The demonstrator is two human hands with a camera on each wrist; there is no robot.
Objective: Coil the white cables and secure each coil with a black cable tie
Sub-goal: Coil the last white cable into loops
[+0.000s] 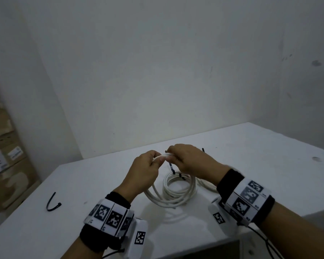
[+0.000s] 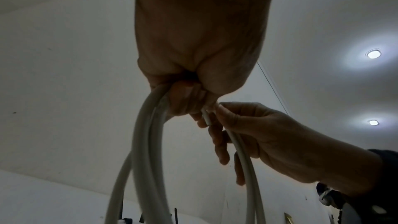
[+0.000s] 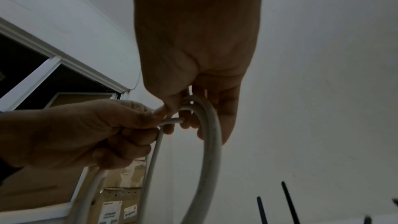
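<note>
Both hands, left hand [image 1: 146, 169] and right hand [image 1: 190, 160], grasp the white round cable [image 1: 164, 155] above its coil; cardboard boxes' [image 1: 3, 159] white labels are unreadable.

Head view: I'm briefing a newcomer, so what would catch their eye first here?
First, the two hands meeting above the white table: the left hand and right hand both grip a white cable whose loops hang to the tabletop. Below them lies a coiled cable already wearing a black tie. A loose black cable tie lies far left.
</note>
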